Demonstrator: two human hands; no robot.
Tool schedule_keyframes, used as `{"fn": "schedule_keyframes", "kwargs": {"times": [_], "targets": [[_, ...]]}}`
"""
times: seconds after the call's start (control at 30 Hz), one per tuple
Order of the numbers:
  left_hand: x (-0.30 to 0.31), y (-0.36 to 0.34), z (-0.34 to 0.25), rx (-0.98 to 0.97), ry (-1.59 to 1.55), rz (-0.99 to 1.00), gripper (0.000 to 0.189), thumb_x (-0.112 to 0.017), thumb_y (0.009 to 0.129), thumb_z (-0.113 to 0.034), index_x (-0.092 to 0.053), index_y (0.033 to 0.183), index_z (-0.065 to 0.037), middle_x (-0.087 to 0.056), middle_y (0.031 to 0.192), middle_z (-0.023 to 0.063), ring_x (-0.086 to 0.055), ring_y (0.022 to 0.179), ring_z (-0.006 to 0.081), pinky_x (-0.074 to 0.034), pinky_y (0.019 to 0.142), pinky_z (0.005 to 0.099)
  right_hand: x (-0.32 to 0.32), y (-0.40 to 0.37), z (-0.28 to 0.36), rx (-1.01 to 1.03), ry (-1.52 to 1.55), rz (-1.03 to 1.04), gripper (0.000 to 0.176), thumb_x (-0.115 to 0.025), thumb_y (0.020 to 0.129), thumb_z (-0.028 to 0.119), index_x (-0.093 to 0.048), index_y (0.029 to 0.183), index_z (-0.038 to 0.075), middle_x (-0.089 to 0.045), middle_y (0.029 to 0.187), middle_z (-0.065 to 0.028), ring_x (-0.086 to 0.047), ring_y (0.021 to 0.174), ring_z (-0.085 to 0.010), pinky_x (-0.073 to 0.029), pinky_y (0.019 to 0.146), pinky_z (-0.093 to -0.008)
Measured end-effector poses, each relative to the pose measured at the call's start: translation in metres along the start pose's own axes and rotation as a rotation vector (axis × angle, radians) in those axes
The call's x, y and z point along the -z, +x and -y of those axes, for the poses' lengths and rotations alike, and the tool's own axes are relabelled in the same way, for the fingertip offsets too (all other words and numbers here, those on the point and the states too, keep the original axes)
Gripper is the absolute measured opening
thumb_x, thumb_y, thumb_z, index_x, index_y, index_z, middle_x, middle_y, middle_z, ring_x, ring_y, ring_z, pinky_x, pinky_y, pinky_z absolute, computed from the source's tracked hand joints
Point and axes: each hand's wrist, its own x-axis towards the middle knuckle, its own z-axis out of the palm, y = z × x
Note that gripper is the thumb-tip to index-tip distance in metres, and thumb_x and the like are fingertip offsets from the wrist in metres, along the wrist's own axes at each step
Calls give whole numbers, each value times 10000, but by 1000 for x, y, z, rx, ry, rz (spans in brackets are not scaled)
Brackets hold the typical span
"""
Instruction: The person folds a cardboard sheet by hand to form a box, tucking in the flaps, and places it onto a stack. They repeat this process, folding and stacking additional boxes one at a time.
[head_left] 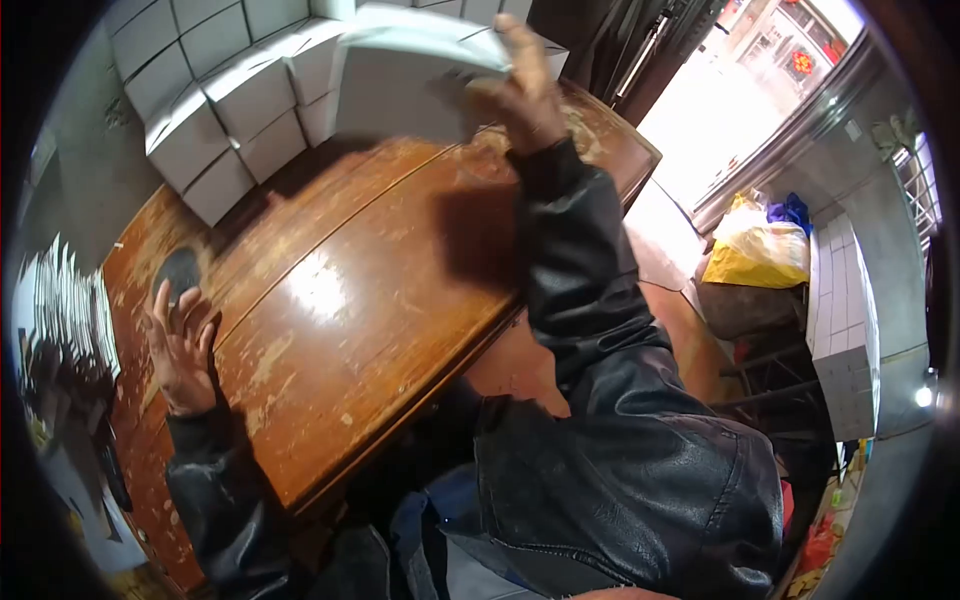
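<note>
My right hand (530,95) is raised over the far side of the brown wooden table (370,260), its fingers and thumb on the right end of a white box (410,90). The box is smeared by motion and overlaps the stacked white boxes (255,100) behind it. A dark shadow falls on the tabletop below that forearm. At the table's left side my left hand (182,350) is lifted with fingers spread and nothing in them. Just beyond its fingertips lies a dark round disc (180,272).
A pile of white sheets or flat cards (65,310) stands at the left edge. To the right, a yellow and white bag (760,250) rests on a dark seat, beside another stack of white boxes (843,290). Bright light comes through the doorway (735,90).
</note>
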Motion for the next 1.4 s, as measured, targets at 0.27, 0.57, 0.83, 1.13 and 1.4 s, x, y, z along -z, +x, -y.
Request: {"fn": "schedule_keyframes", "kwargs": {"times": [0.27, 0.57, 0.83, 1.13, 1.4], "targets": [[2, 1, 10, -86, 255, 87, 715, -383, 952, -597, -294, 1481, -126, -532, 1205, 61, -556, 1034, 164, -390, 880, 276, 150, 56, -23, 160, -58, -609, 948, -859, 716, 242, -273, 1396, -61, -523, 1290, -198, -539, 1143, -250, -431, 996, -351], [-14, 1, 8, -92, 334, 45, 704, -352, 971, -577, -313, 1461, -73, -518, 1101, 48, -529, 911, 144, -380, 806, 272, 236, 93, -103, 165, -753, -662, 1040, -879, 666, 395, -297, 1371, -99, -508, 1241, -248, -518, 1172, -275, -436, 986, -352], [-13, 0, 10, -107, 422, 56, 701, -343, 968, -585, -354, 1444, -72, -548, 1107, 40, -533, 952, 142, -374, 842, 284, 227, 88, -106, 25, -885, -584, 1067, -867, 633, 489, -348, 1347, -109, -507, 1269, -268, -532, 1173, -291, -436, 984, -345], [-13, 0, 7, -101, 514, 70, 736, -343, 953, -616, -375, 1431, -57, -560, 1114, 50, -536, 962, 152, -375, 880, 297, 209, 89, -106, -48, -865, -513, 1129, -853, 618, 543, -309, 1382, -85, -466, 1314, -303, -470, 1250, -334, -369, 1057, -379], [-13, 0, 6, -113, 591, 84, 721, -355, 955, -610, -413, 1410, -54, -572, 1109, 59, -532, 965, 151, -381, 879, 299, 215, 89, -120, -58, -859, -446, 1190, -873, 616, 502, -219, 1413, -92, -434, 1349, -300, -454, 1270, -324, -381, 1049, -373]]}}
